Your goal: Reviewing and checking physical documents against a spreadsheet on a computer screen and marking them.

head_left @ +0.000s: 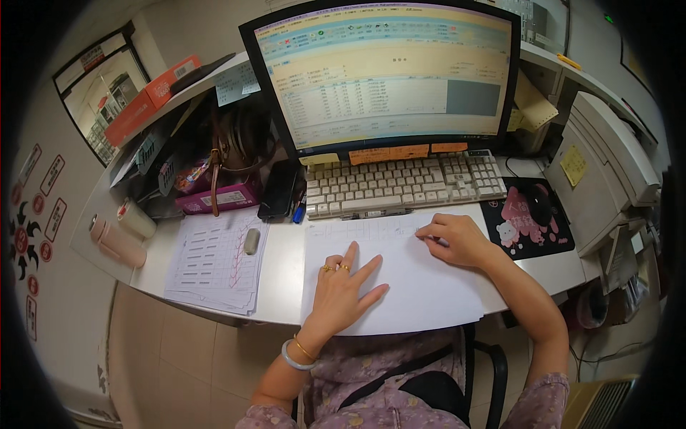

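My left hand lies on a stack of white paper, its fingers spread apart, with rings on the fingers and two bracelets at the wrist. The index finger points toward a row of faint ruled columns along the sheet's top edge. Over the same sheet, farther right, my right hand rests with fingers bent and the tips drawn together at the ruled row. Whatever sits between those tips, if anything, is too small to tell. Just beyond the sheet is a white keyboard, and a black pen lies along its near edge.
Behind the keyboard stands a lit monitor. A mouse rests on a black mouse pad, beside a printer. To the left are printed sheets with a grey eraser, a phone, a blue pen and a pink bottle.
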Demonstrator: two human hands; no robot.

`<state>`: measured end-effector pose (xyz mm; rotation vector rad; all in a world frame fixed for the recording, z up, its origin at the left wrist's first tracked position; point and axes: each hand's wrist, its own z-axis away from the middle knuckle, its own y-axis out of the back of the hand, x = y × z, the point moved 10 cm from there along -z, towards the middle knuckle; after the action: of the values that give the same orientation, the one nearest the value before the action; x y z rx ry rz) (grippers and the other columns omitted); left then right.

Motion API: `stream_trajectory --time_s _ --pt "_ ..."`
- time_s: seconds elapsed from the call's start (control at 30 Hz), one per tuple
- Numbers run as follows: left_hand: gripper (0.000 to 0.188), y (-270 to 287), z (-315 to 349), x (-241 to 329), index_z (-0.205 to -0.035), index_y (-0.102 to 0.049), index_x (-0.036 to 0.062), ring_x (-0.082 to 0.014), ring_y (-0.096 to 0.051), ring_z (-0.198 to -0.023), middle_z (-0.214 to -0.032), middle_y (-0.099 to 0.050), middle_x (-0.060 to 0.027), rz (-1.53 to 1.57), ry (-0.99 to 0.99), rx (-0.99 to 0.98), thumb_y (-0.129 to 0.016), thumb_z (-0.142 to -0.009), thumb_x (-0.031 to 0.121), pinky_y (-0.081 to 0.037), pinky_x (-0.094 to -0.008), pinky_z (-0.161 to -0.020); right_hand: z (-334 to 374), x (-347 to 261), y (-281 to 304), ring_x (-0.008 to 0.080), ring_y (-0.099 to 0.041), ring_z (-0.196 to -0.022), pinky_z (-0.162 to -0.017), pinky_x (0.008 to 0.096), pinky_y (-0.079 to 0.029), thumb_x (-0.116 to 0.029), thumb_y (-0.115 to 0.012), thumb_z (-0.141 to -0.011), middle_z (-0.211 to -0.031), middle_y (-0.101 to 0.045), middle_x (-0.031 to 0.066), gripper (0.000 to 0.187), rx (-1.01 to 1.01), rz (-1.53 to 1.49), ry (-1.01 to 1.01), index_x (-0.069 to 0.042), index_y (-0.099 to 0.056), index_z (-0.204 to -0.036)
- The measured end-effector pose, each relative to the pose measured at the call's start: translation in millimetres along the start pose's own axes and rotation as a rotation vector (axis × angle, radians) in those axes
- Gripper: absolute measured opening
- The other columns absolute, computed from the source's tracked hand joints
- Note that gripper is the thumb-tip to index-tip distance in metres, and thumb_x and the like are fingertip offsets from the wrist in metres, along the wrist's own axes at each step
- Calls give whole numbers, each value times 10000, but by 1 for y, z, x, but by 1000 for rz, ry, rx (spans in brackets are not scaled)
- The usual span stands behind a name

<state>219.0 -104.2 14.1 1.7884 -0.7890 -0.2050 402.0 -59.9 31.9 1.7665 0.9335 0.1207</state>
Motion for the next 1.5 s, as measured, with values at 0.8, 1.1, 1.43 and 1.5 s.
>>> stream_trajectory --time_s 0.8,1.1,1.43,1.5 --pt "499 -2 0 1 -1322 -598 226 -362 -487 -1089 -1421 -470 -202 -81 26 -51 -634 -871 435 -404 -435 -914 3 22 18 289 -630 -749 -669 379 -507 -124 -645 -802 -797 -646 108 126 108 -11 -54 -74 -708 -899" --pt "503 0 1 5 -1300 -616 205 -343 -503 -1105 -1399 -490 -214 -94 -8 -20 -651 -857 440 -386 -423 -888 7 43 25 281 -653 -746 -676 347 -515 -78 -651 -817 -812 -680 120 135 103 -37 -165 -38 -706 -933" --pt "494 -1 1 4 -1302 -624 202 -353 -484 -1090 -1413 -491 -211 -63 27 -47 -694 -843 371 -384 -423 -950 6 39 25 286 -653 -784 -696 349 -518 -83 -646 -817 -863 -685 121 141 72 -29 -153 -32 -703 -936" --pt "494 -1 1 4 -1302 -624 202 -351 -485 -1090 -1414 -491 -210 -68 27 -52 -693 -843 371 -384 -423 -949 7 40 24 289 -652 -786 -698 352 -518 -84 -645 -817 -863 -686 121 141 72 -24 -149 -32 -704 -935"
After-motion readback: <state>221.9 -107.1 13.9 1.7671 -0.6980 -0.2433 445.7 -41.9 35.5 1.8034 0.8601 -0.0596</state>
